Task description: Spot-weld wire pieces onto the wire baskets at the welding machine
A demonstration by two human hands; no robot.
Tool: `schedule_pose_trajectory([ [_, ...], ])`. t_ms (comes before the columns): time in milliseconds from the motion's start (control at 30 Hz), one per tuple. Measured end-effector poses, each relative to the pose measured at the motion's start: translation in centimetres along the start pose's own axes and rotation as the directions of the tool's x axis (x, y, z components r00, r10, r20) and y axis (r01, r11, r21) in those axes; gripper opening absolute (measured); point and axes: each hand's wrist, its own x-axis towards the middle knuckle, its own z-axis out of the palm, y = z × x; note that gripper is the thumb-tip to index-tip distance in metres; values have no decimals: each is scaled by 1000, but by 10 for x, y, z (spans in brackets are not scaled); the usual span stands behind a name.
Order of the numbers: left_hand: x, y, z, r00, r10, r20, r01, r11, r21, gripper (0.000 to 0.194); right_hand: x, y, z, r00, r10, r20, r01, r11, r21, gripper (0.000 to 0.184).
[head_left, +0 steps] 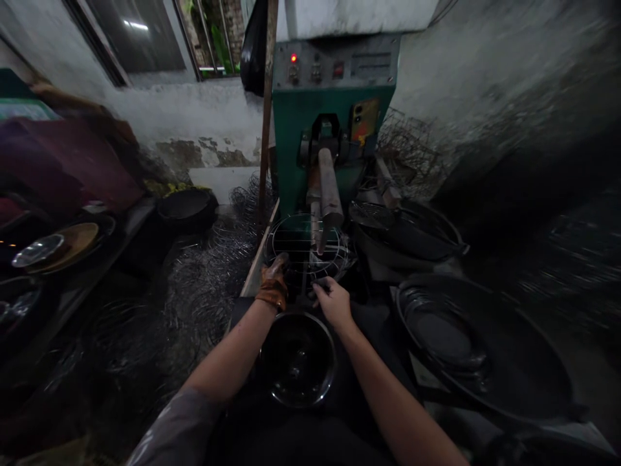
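A round wire grid (299,244) lies flat under the metal arm (328,189) of a green machine (324,110). My left hand (274,285), in a brown glove, grips the near left rim of the wire grid. My bare right hand (332,299) pinches the near right rim of the same grid, fingers curled. A shiny dark metal bowl (297,360) sits just below and between my wrists.
Large dark pans (485,356) with stacked discs sit at the right, another pan (412,236) beside the machine. Piles of tangled wire rings (204,278) fill the floor on the left. A bench with plates (63,249) runs along the far left. A wooden pole (266,110) leans by the machine.
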Motion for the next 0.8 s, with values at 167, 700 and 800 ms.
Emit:
schedule_pose_trajectory([
  [167, -2, -2, 3, 996, -57, -64, 57, 998, 4, 48, 5, 5, 2, 997, 73, -2, -73, 996, -47, 28],
  [700, 18, -2, 13, 999, -19, -42, 17, 999, -39, 44, 20, 7, 8, 995, 33, -99, -33, 999, -5, 26],
  [800, 22, -2, 17, 999, -8, -53, 6, 999, -35, 43, 27, 7, 5, 995, 24, -98, -27, 999, -34, 19],
])
